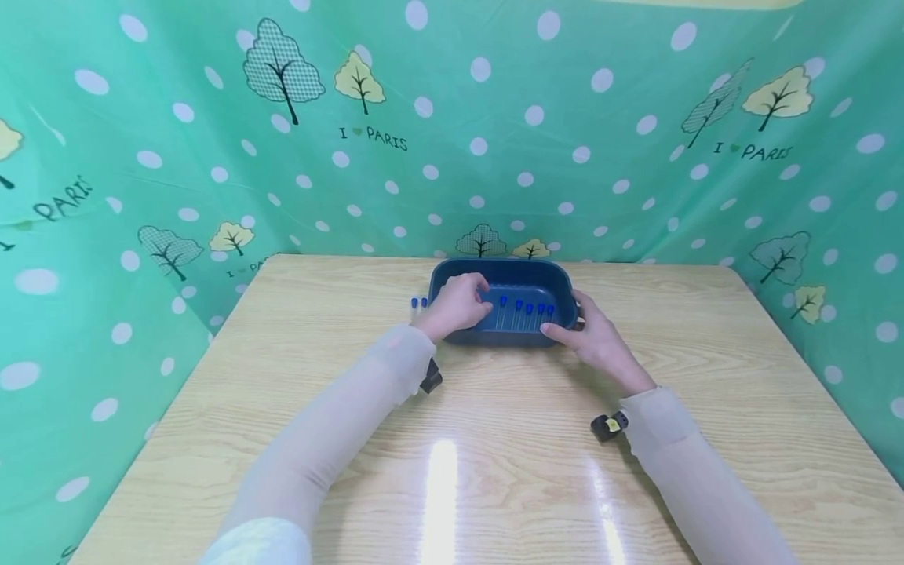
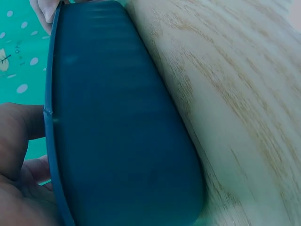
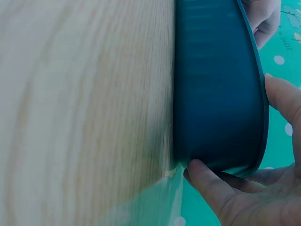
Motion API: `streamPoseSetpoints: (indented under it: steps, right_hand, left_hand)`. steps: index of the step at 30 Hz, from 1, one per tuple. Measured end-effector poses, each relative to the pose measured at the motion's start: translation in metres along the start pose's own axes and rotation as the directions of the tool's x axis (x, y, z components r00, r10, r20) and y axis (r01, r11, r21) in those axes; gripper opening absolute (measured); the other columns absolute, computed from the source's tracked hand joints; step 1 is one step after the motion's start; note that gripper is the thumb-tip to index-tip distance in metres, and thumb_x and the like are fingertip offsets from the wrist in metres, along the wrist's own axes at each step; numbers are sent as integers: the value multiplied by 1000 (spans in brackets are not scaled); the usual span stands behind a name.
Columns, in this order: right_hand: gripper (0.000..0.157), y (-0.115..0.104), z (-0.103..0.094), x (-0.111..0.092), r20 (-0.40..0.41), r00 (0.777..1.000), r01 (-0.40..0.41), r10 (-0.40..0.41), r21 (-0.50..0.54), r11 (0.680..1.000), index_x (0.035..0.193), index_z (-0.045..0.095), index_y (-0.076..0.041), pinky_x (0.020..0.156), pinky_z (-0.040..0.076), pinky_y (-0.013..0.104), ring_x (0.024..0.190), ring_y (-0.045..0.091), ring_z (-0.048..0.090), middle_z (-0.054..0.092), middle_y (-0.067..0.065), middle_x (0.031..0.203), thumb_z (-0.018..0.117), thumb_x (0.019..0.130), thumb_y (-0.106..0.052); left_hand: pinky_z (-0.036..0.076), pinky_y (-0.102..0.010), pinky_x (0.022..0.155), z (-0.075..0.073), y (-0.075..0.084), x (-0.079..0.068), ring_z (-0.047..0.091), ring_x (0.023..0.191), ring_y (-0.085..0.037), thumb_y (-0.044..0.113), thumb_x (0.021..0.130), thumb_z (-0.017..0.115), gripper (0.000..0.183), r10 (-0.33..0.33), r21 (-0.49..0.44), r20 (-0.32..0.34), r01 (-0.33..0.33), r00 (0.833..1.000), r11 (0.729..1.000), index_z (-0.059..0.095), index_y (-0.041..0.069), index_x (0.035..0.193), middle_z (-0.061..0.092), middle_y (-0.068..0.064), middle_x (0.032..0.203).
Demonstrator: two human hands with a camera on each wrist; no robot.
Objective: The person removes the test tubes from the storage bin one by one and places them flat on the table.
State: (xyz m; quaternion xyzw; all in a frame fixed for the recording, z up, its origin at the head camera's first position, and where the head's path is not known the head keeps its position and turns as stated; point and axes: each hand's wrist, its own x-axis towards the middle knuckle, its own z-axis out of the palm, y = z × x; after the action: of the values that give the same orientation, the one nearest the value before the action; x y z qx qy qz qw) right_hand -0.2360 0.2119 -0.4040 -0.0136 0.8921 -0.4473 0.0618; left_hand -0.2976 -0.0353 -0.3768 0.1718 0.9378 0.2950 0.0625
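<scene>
2 blue-topped pcs (image 1: 414,303) on worktop (image 1: 339,408); 1 blue bin (image 1: 497,339) to R; L hand (image 1: 457,304) over it, can't tell if fingers hold anything; 5 pcs (image 1: 519,304) visible inside; R hand (image 1: 599,339) grips R end. Only R wrist cam shows fingertip (image 3: 196,165) low on bin.
</scene>
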Motion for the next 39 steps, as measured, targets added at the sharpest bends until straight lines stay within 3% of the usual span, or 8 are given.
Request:
streamPoseSetpoints:
  steps: [9, 16, 29, 35, 39]
  right_hand:
    - [97, 1, 1, 1, -3, 1000, 3, -3, 6, 1000, 154, 8, -13, 97, 42, 53, 128, 44, 41, 27, 25, 150, 66, 86, -49]
    - [106, 2, 2, 1, -1, 1000, -3, 3, 3, 1000, 154, 7, -14, 97, 43, 52, 128, 43, 41, 27, 24, 151, 64, 79, -63]
    - [108, 1, 3, 0, -1, 1000, -1, 1, 4, 1000, 154, 6, -13, 98, 41, 54, 129, 44, 41, 25, 24, 151, 64, 78, -65]
    - [100, 0, 2, 1, 2, 1000, -6, 6, 4, 1000, 154, 5, -13, 97, 42, 53, 128, 44, 41, 26, 25, 151, 65, 85, -52]
    - [104, 0, 2, 1, 3, 1000, -7, 7, 4, 1000, 154, 6, -13, 97, 42, 53, 129, 44, 41, 25, 24, 151, 65, 82, -58]
  left_hand:
    - [50, -33, 69, 9, 2, 9, 59, 79, -18, 18, 91, 64, 37, 13, 21, 28, -13, 1000, 1000, 57, 3, 123, 63, -5, 91]
    - [49, -38, 89, 17, 5, 17, 58, 105, -21, 21, 90, 66, 36, -2, 49, 33, 0, 999, 999, 58, 5, 121, 61, -10, 122]
    - [47, -41, 94, 25, 6, 25, 54, 117, -25, 20, 89, 67, 36, -25, 52, 37, 23, 999, 998, 58, 6, 121, 60, -9, 124]
    - [46, -40, 95, 27, 7, 29, 53, 119, -24, 18, 88, 66, 37, -39, 50, 47, 37, 998, 998, 57, 7, 122, 58, -8, 127]
    - [47, -39, 93, 27, 7, 31, 53, 118, -23, 16, 88, 65, 37, -44, 55, 50, 41, 998, 998, 57, 8, 123, 58, -8, 128]
